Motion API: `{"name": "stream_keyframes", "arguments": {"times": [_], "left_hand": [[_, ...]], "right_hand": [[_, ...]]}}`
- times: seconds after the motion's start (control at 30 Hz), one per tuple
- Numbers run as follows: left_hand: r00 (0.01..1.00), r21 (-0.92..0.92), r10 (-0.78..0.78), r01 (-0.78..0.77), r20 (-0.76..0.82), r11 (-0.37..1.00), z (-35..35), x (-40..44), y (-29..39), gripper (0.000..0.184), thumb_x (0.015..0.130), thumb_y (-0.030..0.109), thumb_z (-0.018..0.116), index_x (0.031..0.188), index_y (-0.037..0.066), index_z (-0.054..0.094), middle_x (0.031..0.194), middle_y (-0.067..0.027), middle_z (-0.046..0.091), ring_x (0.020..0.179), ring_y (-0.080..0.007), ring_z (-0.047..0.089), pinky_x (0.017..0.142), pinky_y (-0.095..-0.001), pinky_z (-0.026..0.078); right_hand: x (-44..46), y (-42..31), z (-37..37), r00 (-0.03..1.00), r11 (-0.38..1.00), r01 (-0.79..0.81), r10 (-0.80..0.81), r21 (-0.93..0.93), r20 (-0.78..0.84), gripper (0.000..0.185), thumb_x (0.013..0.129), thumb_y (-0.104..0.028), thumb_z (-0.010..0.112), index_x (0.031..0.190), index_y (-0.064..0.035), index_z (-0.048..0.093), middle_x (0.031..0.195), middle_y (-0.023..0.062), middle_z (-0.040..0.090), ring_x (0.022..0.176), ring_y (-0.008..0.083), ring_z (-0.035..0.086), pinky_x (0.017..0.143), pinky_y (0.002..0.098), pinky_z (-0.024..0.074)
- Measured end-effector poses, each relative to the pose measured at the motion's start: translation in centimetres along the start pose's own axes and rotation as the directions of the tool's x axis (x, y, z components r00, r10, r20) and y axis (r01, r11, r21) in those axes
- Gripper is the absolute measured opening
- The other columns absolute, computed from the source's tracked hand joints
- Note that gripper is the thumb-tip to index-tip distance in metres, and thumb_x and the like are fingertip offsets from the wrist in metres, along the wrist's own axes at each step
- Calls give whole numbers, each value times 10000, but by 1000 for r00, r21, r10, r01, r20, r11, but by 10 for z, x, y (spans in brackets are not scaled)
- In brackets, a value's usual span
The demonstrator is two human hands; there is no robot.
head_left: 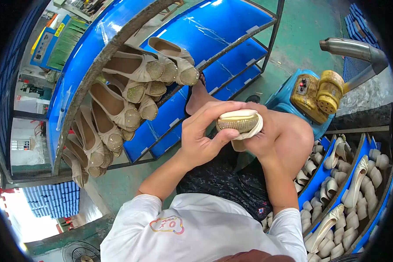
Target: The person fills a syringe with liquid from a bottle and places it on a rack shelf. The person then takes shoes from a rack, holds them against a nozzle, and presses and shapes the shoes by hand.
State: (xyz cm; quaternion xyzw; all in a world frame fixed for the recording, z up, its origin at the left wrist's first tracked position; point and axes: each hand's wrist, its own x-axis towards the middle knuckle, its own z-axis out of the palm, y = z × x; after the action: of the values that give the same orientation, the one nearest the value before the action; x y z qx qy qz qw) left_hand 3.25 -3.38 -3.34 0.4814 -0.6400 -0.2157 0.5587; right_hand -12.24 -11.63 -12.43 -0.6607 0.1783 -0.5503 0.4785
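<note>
A cream flat shoe (238, 125) with a gold glittery toe is held between both my hands, its toe end facing me. My left hand (204, 133) grips it from the left, thumb pressed near the toe's lower edge and fingers over the top. Round its right side and underneath curls my right hand (261, 139), its fingers partly hidden. A fold of pale material (255, 129) stands out at the shoe's right edge. The far end of the shoe is out of sight.
Blue rack shelves (222, 26) carry several glitter-toed flats (113, 109) on the left. At right stands a yellow machine (312, 94) with a metal pipe (353, 49) on a blue stool (279, 98). Below it, blue-lined trays (343, 187) hold several cream shoes and pale rolled pieces.
</note>
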Motion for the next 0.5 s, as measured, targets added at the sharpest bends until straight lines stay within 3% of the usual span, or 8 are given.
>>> {"name": "stream_keyframes", "arguments": {"times": [0.1, 0.27, 0.37, 0.4, 0.43, 0.47, 0.5], "left_hand": [[1000, -42, -6, 6, -3, 999, 6, 2, -2, 508, 1035, 368, 684, 1308, -58, 643, 1252, -208, 706, 1145, -280, 706, 993, -394, 561], [997, -88, -55, 59, 50, 994, 9, 0, -8, 532, 1057, 377, 645, 1364, -55, 600, 1324, -211, 673, 1224, -281, 665, 1049, -400, 526], [989, -85, -123, 116, -81, 990, 14, 4, -6, 513, 1032, 266, 682, 1430, -33, 561, 1430, -192, 623, 1277, -303, 632, 1093, -401, 479], [989, 103, -82, 94, -120, 990, 9, 4, -12, 584, 1061, 296, 627, 1508, -46, 469, 1528, -208, 521, 1349, -318, 572, 1147, -417, 426], [984, 38, -101, 108, -148, 993, 9, 7, -12, 610, 1070, 324, 604, 1527, -46, 439, 1549, -214, 494, 1400, -326, 523, 1174, -432, 397], [977, -28, -121, 118, -176, 993, 9, 10, -12, 636, 1080, 351, 582, 1546, -46, 409, 1571, -219, 468, 1451, -333, 475, 1202, -447, 367], [961, -82, -205, 193, -184, 978, 7, 9, -2, 646, 1084, 362, 571, 1554, -46, 396, 1579, -220, 459, 1485, -334, 439, 1215, -456, 353]], "right_hand": [[7, -8, -4, 992, 983, 124, -128, -136, -19, 511, 746, -57, 898, 1199, 12, 670, 1031, 134, 770, 912, 234, 760, 810, 336, 591], [11, -11, -5, 996, 996, 76, -78, -50, -40, 485, 734, -7, 854, 1186, 9, 678, 1053, 142, 771, 927, 254, 766, 822, 335, 596], [35, -19, -9, 997, 995, 62, -59, -84, 39, 484, 731, -4, 814, 1195, -18, 676, 1070, 146, 765, 947, 270, 771, 830, 341, 595], [55, -28, -10, 993, 962, 116, -119, -249, 6, 487, 738, -21, 785, 1209, -41, 666, 1045, 161, 746, 958, 324, 764, 849, 375, 590], [76, -30, -16, 997, 954, 34, -53, -297, -54, 444, 760, -4, 700, 1199, -49, 652, 1014, 192, 723, 976, 412, 738, 864, 418, 580], [101, -19, -23, 980, 927, 79, -140, -366, -143, 457, 774, 14, 613, 1227, -51, 621, 1015, 238, 711, 1007, 461, 716, 875, 465, 570], [125, -7, -36, 974, 912, 29, -117, -410, -191, 494, 783, 14, 572, 1272, -52, 575, 1047, 270, 713, 1025, 484, 701, 870, 500, 563]]}}
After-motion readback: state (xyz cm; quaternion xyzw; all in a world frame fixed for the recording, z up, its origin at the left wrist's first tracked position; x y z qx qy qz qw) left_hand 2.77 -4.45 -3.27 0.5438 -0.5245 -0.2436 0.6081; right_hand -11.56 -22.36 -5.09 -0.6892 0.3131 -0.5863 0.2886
